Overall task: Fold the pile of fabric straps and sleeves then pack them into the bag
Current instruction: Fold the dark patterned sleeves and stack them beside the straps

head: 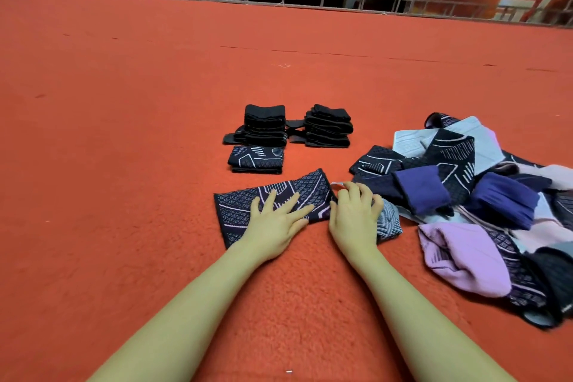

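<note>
Early-to-mid fold stage, by my read. Done: two black stacks [265,125] and [328,127] side by side on the red carpet [124,164], plus a short patterned stack [256,159] just in front of the left one. In hand: one patterned sleeve [279,195] lying flat — left hand [274,222] pressed on it with fingers spread, right hand [356,214] with fingers curled at its right end, apparently gripping that end to fold it over. Left: the big mixed pile [471,205] to the right — navy, lilac, grey, patterned — all unfolded. No bag in view, so packing hasn't started.
</note>
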The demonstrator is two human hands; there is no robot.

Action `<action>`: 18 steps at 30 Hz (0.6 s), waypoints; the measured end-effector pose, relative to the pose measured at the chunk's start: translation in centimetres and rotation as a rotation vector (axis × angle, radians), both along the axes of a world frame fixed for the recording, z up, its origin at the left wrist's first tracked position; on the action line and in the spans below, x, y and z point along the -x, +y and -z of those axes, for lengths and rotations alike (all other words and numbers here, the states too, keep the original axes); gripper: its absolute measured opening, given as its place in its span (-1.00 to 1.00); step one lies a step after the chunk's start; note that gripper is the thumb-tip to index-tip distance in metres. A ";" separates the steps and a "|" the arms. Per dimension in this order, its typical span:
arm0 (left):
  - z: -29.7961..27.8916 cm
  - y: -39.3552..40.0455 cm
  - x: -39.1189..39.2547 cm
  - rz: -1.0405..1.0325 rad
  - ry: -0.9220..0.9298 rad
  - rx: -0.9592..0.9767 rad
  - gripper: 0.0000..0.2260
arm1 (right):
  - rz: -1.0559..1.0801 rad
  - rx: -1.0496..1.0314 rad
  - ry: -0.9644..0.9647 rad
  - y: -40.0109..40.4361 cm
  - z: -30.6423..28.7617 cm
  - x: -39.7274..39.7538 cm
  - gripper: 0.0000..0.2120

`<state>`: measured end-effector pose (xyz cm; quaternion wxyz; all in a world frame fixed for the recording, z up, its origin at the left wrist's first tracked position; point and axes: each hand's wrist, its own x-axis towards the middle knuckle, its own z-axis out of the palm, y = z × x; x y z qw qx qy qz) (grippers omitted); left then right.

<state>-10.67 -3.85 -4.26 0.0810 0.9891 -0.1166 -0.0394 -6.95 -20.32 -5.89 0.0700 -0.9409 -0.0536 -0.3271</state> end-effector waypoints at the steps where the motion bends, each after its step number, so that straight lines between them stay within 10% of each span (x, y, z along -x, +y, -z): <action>1: -0.1 0.1 0.1 0.045 0.009 0.016 -0.60 | 0.024 0.027 -0.023 -0.3 -0.2 0.1 -0.80; 18: 0.3 -1.2 2.9 0.086 -0.033 0.033 -0.61 | 0.063 0.001 0.054 -3.5 0.5 4.2 -0.54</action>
